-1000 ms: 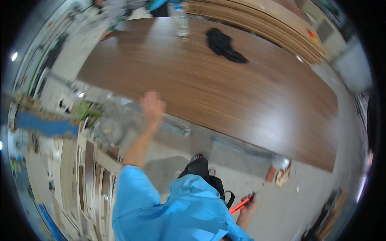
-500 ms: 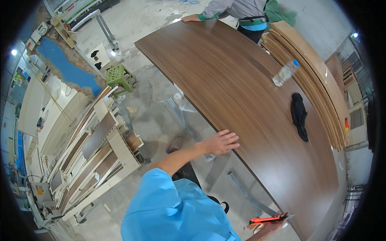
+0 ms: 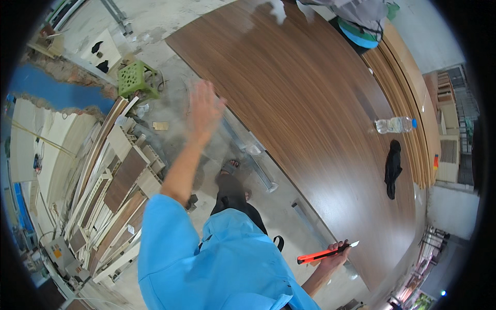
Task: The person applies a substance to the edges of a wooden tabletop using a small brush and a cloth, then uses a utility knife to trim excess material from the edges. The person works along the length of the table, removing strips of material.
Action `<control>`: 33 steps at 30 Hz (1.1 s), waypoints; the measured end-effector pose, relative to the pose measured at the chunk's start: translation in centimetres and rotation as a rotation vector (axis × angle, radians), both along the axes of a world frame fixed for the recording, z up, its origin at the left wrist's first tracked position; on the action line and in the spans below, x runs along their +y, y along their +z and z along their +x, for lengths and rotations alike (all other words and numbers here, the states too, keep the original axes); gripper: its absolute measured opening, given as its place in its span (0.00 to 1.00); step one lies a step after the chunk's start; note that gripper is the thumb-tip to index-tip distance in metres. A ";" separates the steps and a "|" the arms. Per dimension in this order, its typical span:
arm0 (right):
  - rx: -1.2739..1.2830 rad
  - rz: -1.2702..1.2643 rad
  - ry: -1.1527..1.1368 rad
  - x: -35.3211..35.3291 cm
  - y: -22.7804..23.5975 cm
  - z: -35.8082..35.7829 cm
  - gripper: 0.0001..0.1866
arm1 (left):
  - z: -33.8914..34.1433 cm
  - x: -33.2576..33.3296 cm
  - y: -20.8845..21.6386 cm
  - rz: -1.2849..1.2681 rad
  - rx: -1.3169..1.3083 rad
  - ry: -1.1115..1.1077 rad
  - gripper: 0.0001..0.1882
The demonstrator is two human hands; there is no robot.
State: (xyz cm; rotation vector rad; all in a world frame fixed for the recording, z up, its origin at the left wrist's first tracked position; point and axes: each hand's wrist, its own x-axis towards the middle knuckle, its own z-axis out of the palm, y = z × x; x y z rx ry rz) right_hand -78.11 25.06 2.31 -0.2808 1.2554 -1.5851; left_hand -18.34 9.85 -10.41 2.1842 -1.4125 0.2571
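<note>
My left hand (image 3: 204,108) has moved off the middle of the table's near edge toward its left end, while my right hand (image 3: 333,256) keeps hold of the orange-red knife (image 3: 316,256). The clear plastic bottle (image 3: 393,125) with its blue cap stands by the far edge of the brown table (image 3: 294,113); I can't tell how full it is. A black cloth (image 3: 393,169) lies near it, and a stack of boards (image 3: 408,98) rises close behind. A co-worker (image 3: 359,13) leans in at the far side. To my left are a green stool (image 3: 135,78) and a heap of scrap panels (image 3: 121,199) on the floor (image 3: 281,217). My right fingers are clamped around the knife, its bare blade pointing over the table's near edge. My left fingers stretch out, blurred, beside that edge; I can't tell whether they touch it. The wide middle of the tabletop lies bare, and open floor runs between me and the table.
</note>
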 end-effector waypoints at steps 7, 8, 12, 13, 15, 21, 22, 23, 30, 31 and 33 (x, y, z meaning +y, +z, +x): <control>-0.098 -0.023 0.086 -5.5 0.2 3.2 0.15 | -24.2 7.0 1.0 -0.173 0.155 -0.986 0.30; -0.072 -0.075 0.105 -6.0 0.5 3.7 0.15 | -24.5 7.1 0.6 -0.228 0.140 -1.004 0.30; 0.004 -0.080 0.090 -5.8 1.3 5.1 0.15 | -16.1 3.6 -0.6 -0.081 0.097 -0.998 0.29; -0.014 -0.105 0.101 -5.5 1.4 5.5 0.15 | -12.6 2.4 -0.4 -0.080 -0.007 -0.932 0.29; -0.155 -0.010 0.088 -4.7 1.1 7.1 0.15 | -4.7 0.4 0.4 -0.054 -0.033 -0.870 0.29; -0.332 0.233 0.211 -6.9 -0.3 19.5 0.14 | 16.7 -4.7 1.0 0.035 -0.098 -0.486 0.29; -0.322 0.290 0.193 -7.9 -0.6 22.3 0.15 | 19.9 -5.6 0.4 0.003 -0.135 -0.406 0.29; -0.321 0.304 0.215 -8.8 -0.7 25.0 0.15 | 23.1 -6.8 -0.4 -0.011 -0.065 -0.323 0.28; -0.216 0.332 0.269 -13.3 1.3 32.8 0.15 | 33.9 -11.2 -2.9 -0.419 1.505 0.205 0.25; -0.195 0.310 0.225 -13.4 1.5 32.9 0.15 | 33.4 -10.6 -2.6 -0.522 1.798 0.285 0.24; -0.283 0.206 0.244 -13.2 1.8 32.6 0.15 | 30.7 -9.5 -2.2 -0.549 1.734 0.167 0.23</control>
